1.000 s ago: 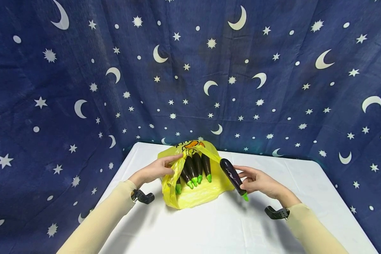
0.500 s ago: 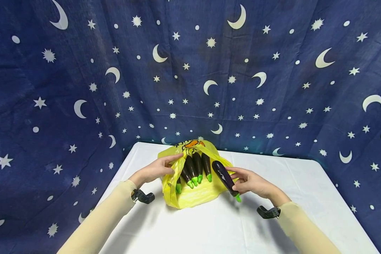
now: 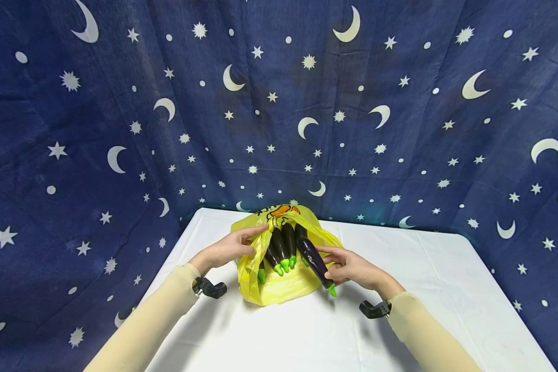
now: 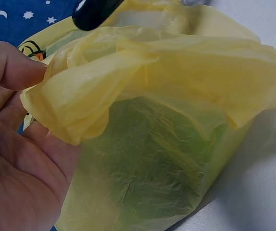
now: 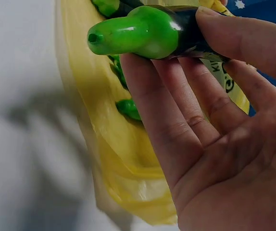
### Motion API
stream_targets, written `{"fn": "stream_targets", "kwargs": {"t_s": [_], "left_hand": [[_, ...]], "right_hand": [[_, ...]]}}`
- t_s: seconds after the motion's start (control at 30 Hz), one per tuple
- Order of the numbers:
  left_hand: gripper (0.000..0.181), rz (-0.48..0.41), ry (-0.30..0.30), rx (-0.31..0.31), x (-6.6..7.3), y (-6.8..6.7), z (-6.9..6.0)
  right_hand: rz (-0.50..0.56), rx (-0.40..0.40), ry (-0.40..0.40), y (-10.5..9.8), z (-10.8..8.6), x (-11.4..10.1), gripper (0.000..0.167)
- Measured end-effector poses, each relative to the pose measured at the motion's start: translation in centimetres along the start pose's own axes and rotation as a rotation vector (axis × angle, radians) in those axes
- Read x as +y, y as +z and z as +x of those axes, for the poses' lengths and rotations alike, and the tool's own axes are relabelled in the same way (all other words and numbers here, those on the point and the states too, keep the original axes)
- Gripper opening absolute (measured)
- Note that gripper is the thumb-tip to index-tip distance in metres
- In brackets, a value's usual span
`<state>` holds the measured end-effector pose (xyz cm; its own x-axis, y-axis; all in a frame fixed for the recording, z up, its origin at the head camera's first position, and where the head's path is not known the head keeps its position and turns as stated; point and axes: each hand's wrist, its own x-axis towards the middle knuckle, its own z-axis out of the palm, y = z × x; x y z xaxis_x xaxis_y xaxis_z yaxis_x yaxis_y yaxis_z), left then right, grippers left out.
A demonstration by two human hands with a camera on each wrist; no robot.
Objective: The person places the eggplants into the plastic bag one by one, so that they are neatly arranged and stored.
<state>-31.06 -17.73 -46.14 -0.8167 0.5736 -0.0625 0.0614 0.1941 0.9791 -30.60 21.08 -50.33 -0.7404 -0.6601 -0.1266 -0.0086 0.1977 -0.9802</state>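
A yellow plastic bag (image 3: 285, 294) lies on its side, its mouth toward me. My left hand (image 3: 227, 249) pinches the left edge of that mouth between thumb and fingers; in the left wrist view the thumb presses on the crumpled yellow film (image 4: 143, 159). Several dark eggplants (image 3: 277, 247) with green stems lie side by side within the bag. My right hand (image 3: 359, 268) holds another eggplant (image 3: 314, 260) at the right of the opening, tilted, green end toward me. Up close, its green stem (image 5: 138, 33) sticks out past the right thumb and fingers.
A white cloth (image 3: 269, 341) covers the table under the bag. Dark blue curtains (image 3: 279, 134) with moons and stars hang behind and at both sides. Each wrist wears a black band, such as the left one (image 3: 209, 288).
My right hand has moved left with its eggplant, from beside the bag to in front of the opening, overlapping the rightmost eggplant inside. The left hand has stayed at the bag's edge.
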Motion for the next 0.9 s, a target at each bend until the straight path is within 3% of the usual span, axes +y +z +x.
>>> {"fn": "stream_targets", "kwargs": {"t_s": [0.9], "left_hand": [[0.082,-0.003,0.0,0.002,0.0,-0.2,-0.1]], "right_hand": [[0.107,0.025,0.022,2.1,4.1,0.4,0.079]]}}
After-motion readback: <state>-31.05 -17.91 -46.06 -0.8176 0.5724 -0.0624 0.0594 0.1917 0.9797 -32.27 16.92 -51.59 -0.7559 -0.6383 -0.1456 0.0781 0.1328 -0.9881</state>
